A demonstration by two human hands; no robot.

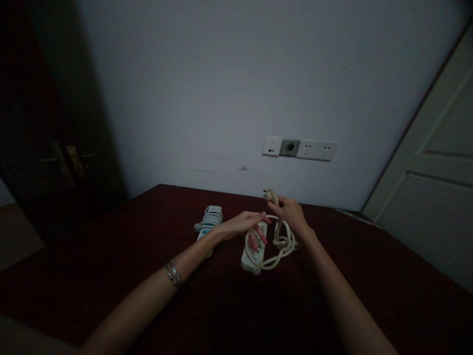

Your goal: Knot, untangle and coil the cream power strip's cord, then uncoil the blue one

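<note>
Here, the strip sits just under the bent fingers of the left hand, left of the right hand, which pinches the plug. Whether the left fingers grip the looped cord, I cannot tell.

Power strips on dark-red table

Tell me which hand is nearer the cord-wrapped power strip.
Left. The left hand is just right of the wrapped power strip, wrist partly covering it; the right hand is farther right, holding a power plug.
</note>
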